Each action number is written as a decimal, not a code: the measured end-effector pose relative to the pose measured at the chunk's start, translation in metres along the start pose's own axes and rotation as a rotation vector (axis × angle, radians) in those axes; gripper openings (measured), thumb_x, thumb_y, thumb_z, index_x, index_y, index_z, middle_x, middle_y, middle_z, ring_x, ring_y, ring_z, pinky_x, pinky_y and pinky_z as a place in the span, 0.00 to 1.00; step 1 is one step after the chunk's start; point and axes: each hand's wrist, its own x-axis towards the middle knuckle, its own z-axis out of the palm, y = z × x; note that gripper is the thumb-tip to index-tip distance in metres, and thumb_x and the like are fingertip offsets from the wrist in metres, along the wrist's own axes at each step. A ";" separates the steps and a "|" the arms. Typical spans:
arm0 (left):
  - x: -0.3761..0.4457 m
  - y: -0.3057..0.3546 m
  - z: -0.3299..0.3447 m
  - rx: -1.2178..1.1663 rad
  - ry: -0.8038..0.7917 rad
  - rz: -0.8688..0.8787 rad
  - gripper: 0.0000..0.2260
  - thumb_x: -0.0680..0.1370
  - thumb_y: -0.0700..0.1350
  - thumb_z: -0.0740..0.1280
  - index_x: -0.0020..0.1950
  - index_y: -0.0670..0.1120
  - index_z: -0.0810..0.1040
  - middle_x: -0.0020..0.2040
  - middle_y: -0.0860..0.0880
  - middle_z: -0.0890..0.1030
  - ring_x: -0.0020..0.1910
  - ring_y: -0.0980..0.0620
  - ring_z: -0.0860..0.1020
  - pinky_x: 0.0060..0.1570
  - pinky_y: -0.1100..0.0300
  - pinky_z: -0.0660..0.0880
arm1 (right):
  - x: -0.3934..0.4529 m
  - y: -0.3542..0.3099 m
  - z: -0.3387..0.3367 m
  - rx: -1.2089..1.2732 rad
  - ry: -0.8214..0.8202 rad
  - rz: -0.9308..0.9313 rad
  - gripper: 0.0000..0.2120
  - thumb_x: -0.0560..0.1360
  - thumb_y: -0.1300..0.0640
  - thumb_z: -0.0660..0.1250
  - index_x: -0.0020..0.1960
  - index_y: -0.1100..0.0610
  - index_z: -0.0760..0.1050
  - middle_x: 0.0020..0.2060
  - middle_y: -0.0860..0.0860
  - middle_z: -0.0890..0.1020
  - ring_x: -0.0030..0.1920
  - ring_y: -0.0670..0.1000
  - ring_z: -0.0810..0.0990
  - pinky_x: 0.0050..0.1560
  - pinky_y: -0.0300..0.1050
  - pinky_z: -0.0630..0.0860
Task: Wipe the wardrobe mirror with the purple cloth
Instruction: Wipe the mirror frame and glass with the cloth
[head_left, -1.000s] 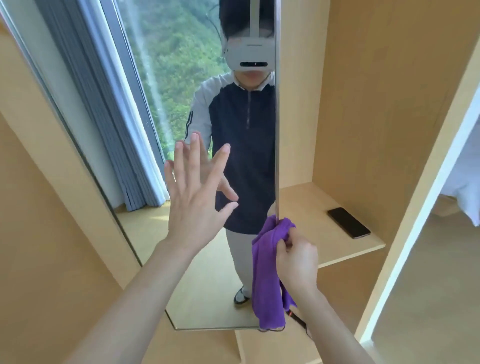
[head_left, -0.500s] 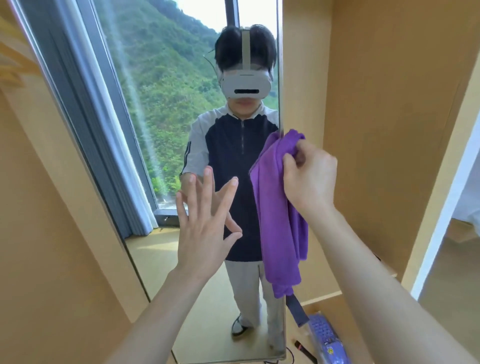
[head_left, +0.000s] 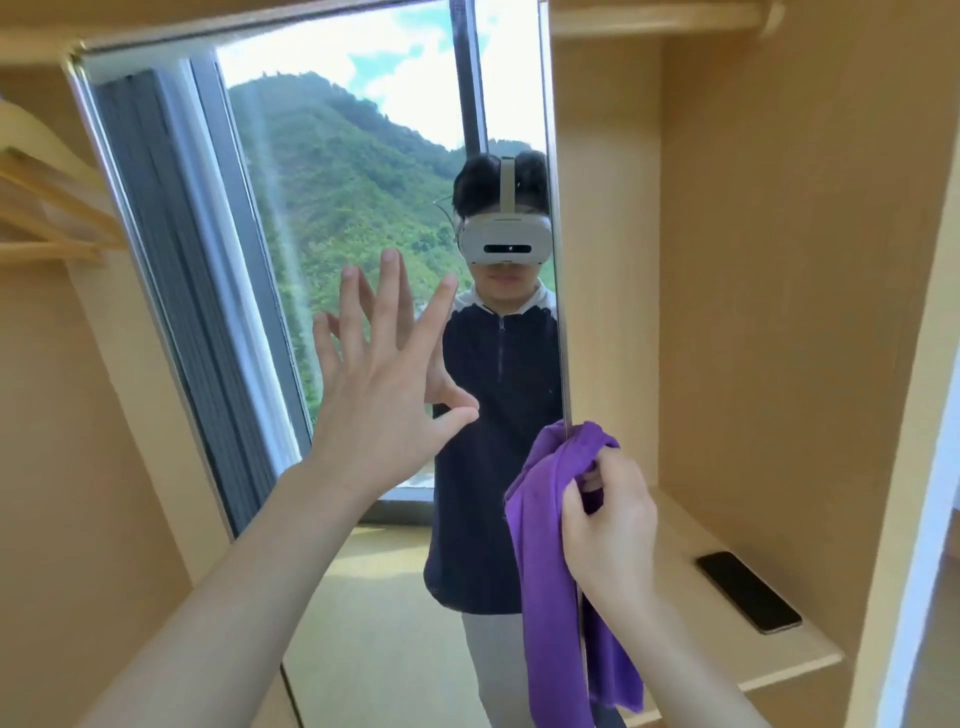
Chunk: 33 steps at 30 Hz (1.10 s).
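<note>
Your right hand (head_left: 608, 525) grips the cloth (head_left: 556, 571) bunched in curled fingers, cloth wrapped over the mirror's (head_left: 332, 208) right edge, tail hanging down along it. Half a second ago the cloth was up at chest height of the reflection; now it sits lower on that edge, about where it was a second ago. So you've run up and back down the same edge strip. View also tilted up: the mirror's top corner now shows.

Your left hand (head_left: 384, 395) has fingers spread wide and straight, palm toward the glass, holding nothing. Same pose in all three frames. Fingertips look to meet their reflection, so it's probably bracing the panel; contact can't be confirmed.

Judgement: only the right edge is being worked. The broad middle and left of the glass look untouched by the cloth, so most of the wipe is likely still ahead. Bare fingers on glass may leave prints; wipe there too.

A phone (head_left: 748, 592) lies on the shelf (head_left: 691, 644) right of the mirror, apart from the cloth.
</note>
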 end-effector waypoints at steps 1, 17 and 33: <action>-0.001 0.001 0.001 0.003 0.006 0.001 0.52 0.69 0.67 0.71 0.81 0.59 0.42 0.82 0.45 0.35 0.80 0.35 0.38 0.75 0.31 0.48 | 0.015 -0.011 0.000 0.014 0.028 -0.040 0.07 0.77 0.64 0.67 0.47 0.53 0.72 0.41 0.44 0.76 0.43 0.46 0.77 0.44 0.48 0.79; -0.001 0.001 0.007 0.105 0.018 -0.018 0.48 0.70 0.65 0.70 0.82 0.56 0.47 0.82 0.43 0.40 0.80 0.34 0.41 0.73 0.30 0.51 | 0.053 -0.012 0.010 0.138 0.038 -0.206 0.09 0.76 0.67 0.65 0.51 0.54 0.72 0.44 0.48 0.77 0.45 0.50 0.77 0.46 0.54 0.78; 0.096 -0.032 -0.054 0.201 0.211 -0.030 0.41 0.74 0.73 0.59 0.82 0.58 0.48 0.83 0.46 0.43 0.80 0.36 0.42 0.73 0.30 0.47 | 0.220 -0.139 0.001 0.168 0.142 -0.385 0.02 0.78 0.63 0.61 0.48 0.58 0.71 0.43 0.51 0.77 0.44 0.52 0.75 0.45 0.42 0.70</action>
